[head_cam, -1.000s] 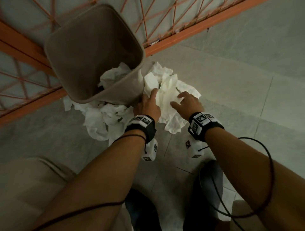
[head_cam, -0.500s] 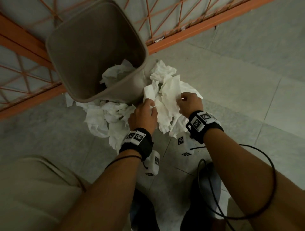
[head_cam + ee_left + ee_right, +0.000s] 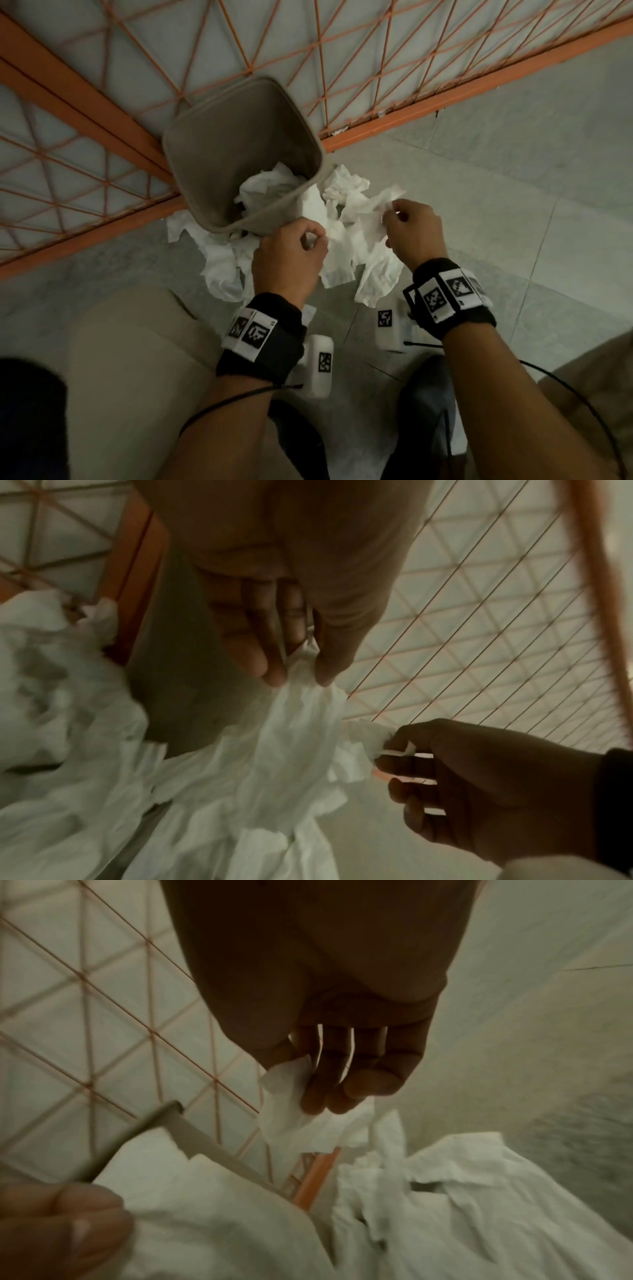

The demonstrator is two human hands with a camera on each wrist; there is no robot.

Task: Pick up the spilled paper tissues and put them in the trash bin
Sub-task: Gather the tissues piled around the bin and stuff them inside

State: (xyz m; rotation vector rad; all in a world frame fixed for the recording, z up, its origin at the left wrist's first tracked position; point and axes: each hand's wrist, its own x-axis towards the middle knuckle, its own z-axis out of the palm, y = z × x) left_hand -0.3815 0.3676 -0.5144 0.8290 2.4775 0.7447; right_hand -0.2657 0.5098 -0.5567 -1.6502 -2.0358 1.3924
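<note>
A grey trash bin [image 3: 191, 164] lies tipped against an orange fence, with crumpled white tissues [image 3: 267, 192] in its mouth. More tissues [image 3: 222, 267] lie on the tiled floor under and beside its rim. My left hand [image 3: 294, 253] pinches a tissue [image 3: 298, 718] just below the rim; in the left wrist view thumb and fingers close on its top edge. My right hand [image 3: 407, 229] pinches another tissue [image 3: 291, 1096] to the right of the bin, lifted off the floor. Both sheets hang down from the fingers.
An orange mesh fence [image 3: 376, 68] with a thick bottom rail [image 3: 479, 82] runs behind the bin. My knee [image 3: 130, 377] is at the lower left and dark shoes [image 3: 424, 411] below the hands. Grey floor tiles [image 3: 513, 205] spread to the right.
Both hands went from resting on the tissue pile to pinching sheets and lifting them up. The view has pulled back from the bin.
</note>
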